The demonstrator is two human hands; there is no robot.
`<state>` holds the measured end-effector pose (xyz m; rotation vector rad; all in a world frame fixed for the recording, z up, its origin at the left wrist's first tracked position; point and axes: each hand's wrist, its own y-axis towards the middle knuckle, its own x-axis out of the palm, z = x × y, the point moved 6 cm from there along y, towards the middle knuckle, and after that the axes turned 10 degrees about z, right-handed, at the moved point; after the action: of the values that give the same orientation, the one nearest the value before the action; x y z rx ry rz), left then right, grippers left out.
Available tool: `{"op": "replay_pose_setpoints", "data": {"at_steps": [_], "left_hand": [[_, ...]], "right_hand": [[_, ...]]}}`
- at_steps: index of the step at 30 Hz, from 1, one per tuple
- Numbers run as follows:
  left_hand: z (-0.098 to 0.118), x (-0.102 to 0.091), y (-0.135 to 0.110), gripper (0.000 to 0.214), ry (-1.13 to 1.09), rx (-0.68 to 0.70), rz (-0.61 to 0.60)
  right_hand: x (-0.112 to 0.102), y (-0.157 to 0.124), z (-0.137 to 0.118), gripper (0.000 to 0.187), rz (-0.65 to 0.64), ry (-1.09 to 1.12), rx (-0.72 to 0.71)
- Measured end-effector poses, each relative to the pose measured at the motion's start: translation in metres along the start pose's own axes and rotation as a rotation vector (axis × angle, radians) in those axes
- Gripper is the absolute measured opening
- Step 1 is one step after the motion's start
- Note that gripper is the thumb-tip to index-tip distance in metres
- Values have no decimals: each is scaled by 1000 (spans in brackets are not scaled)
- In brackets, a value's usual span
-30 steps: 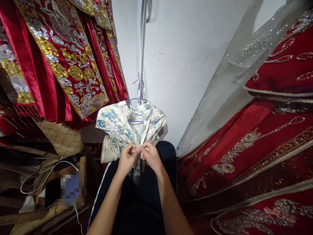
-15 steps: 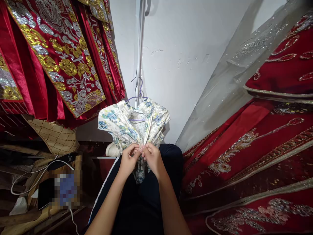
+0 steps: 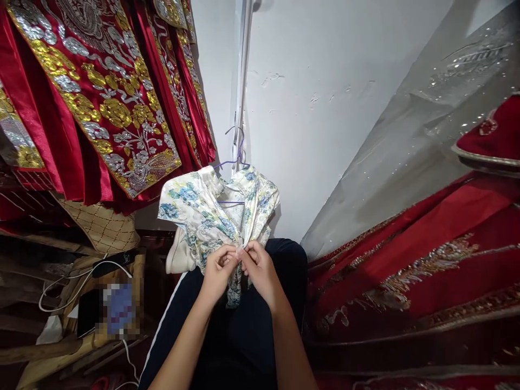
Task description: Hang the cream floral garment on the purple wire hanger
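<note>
A cream garment with blue and green flowers (image 3: 211, 208) hangs on a thin purple wire hanger (image 3: 235, 157) in front of a white wall. My left hand (image 3: 218, 271) and my right hand (image 3: 260, 266) meet at the garment's front, just below its collar. Both hands pinch the fabric edges together, fingertips touching. What lies between the fingertips is too small to make out. The lower part of the garment droops between my hands onto my lap in dark trousers (image 3: 239, 336).
Red robes with gold and silver embroidery (image 3: 101, 103) hang at the left. More red embroidered cloth (image 3: 418, 271) and a sheer sequinned veil (image 3: 406, 157) fill the right. A quilted beige bag (image 3: 103, 230), a white cable (image 3: 60, 287) and wooden pieces lie at lower left.
My hands stay pinched on the garment's front with only small finger movements. The view has shifted slightly right and down.
</note>
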<state>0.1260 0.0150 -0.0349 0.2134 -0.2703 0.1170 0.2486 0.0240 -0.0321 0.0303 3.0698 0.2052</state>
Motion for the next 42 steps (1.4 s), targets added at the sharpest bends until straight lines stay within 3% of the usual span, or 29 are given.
{"op": "replay_pose_setpoints", "data": {"at_steps": [6,10,13,16,19,23,26,28,31,34,38,42], "left_hand": [[5,9,-2,14,-10,-68,27],[-8,-5,2,18,168,-11,160],[-24,-17,7,20,298,-1,233],[-35,-26,15,21,372,3,278],[-40,-30,24,21,411,-1,241],[-38,-40,34,18,452,-13,180],[-9,-42,47,16,480,38,117],[32,-35,59,13,453,167,71],[106,-20,80,32,343,417,58],[155,-3,100,27,515,607,-2],[173,12,111,16,714,796,-124],[170,12,109,16,738,913,-52]], "right_hand": [[-7,9,-9,24,-152,70,11],[-4,26,0,23,-263,92,165],[-1,57,-3,20,-218,215,281],[6,105,-37,21,-156,341,231],[16,145,-84,20,-92,459,128],[31,151,-114,18,38,510,4],[43,127,-104,17,108,455,-38],[50,109,-96,17,142,434,-60],[55,92,-100,17,182,380,-101],[50,86,-117,15,240,331,-168],[39,87,-124,14,348,295,-250],[39,98,-96,16,348,200,-214]]}}
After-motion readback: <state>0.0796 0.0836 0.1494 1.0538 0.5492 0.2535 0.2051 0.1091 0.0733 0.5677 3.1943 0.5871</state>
